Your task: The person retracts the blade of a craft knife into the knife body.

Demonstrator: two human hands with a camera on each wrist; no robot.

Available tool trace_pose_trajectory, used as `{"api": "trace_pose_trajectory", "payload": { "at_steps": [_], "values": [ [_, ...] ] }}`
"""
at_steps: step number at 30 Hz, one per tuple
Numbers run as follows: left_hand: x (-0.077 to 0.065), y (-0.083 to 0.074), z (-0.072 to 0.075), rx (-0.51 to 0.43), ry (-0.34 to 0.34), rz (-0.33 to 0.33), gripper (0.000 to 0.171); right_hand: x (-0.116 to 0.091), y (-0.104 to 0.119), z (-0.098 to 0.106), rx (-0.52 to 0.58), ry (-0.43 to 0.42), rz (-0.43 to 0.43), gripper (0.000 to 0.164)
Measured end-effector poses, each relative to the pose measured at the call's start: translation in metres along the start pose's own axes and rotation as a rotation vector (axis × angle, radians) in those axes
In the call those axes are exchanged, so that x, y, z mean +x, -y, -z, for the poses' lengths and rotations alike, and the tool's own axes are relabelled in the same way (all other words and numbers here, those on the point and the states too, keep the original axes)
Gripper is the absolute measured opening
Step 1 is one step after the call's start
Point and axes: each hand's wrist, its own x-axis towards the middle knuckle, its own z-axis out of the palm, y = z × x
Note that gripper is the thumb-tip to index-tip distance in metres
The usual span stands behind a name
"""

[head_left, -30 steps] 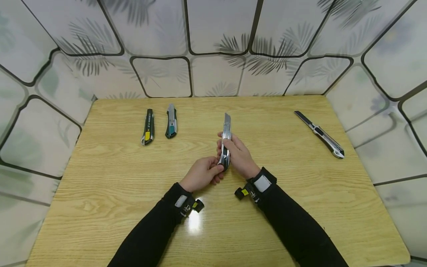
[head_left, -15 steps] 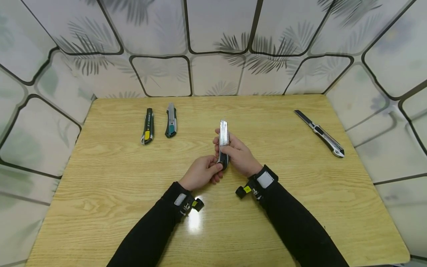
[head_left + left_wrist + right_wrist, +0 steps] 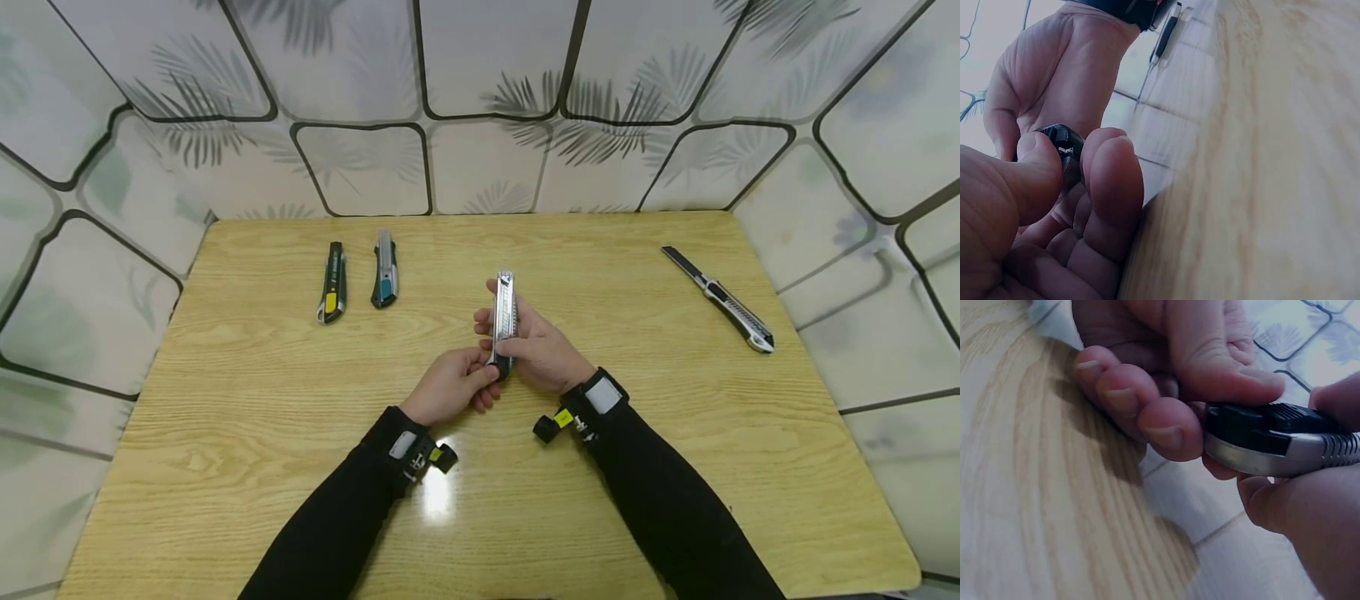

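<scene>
A silver and black utility knife (image 3: pixel 505 304) is held upright in view over the middle of the table, its far end pointing away from me. No blade shows beyond that end. My left hand (image 3: pixel 448 385) pinches the black near end between thumb and fingers, as the left wrist view shows at the knife's black end cap (image 3: pixel 1063 139). From the right side, my right hand (image 3: pixel 553 357) grips the body, with its thumb lying across the front near the black part. In the right wrist view the ribbed black slider (image 3: pixel 1294 415) sits between the two hands' thumbs.
On the wooden table (image 3: pixel 225 450), a black and yellow utility knife (image 3: pixel 332 285) and a grey and teal one (image 3: pixel 386 271) lie at the back left. A long silver and black one (image 3: pixel 720 302) lies far right, its dark blade extended. Patterned panels (image 3: pixel 480 171) border the table.
The blade that stuck out of the held knife has gone back into its body. My right thumb has slid down toward the near end, and the left hand has kept its hold.
</scene>
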Motion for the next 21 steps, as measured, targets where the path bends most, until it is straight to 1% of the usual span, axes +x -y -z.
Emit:
{"api": "trace_pose_trajectory", "payload": {
  "at_steps": [5,8,10,12,13,15,16,19,21],
  "values": [
    [0.001,0.002,0.001,-0.016,0.002,0.008,0.016,0.0,0.001,0.004,0.024,0.032,-0.012,0.091],
    [0.001,0.002,0.001,-0.021,0.002,0.007,0.016,0.0,0.002,0.005,-0.005,0.024,-0.017,0.087],
    [0.001,0.002,0.001,-0.027,0.004,0.006,0.016,0.001,0.003,0.005,-0.047,-0.005,-0.023,0.081],
    [0.002,0.002,0.002,-0.037,0.005,0.009,0.017,0.0,0.005,0.006,-0.116,-0.066,-0.016,0.069],
    [0.002,0.002,0.002,-0.044,0.006,0.011,0.017,0.0,0.005,0.007,-0.147,-0.112,-0.012,0.063],
    [0.003,0.003,0.003,-0.058,0.005,0.017,0.018,0.0,0.008,0.008,-0.207,-0.222,0.001,0.052],
    [0.003,0.003,0.004,-0.064,0.005,0.02,0.02,-0.001,0.008,0.01,-0.231,-0.282,0.007,0.049],
    [0.002,0.003,0.004,-0.089,-0.001,0.028,0.024,-0.002,0.01,0.013,-0.268,-0.433,0.022,0.048],
    [0.001,0.003,0.005,-0.114,-0.012,0.041,0.027,-0.003,0.01,0.014,-0.289,-0.505,0.023,0.049]
  ]
}}
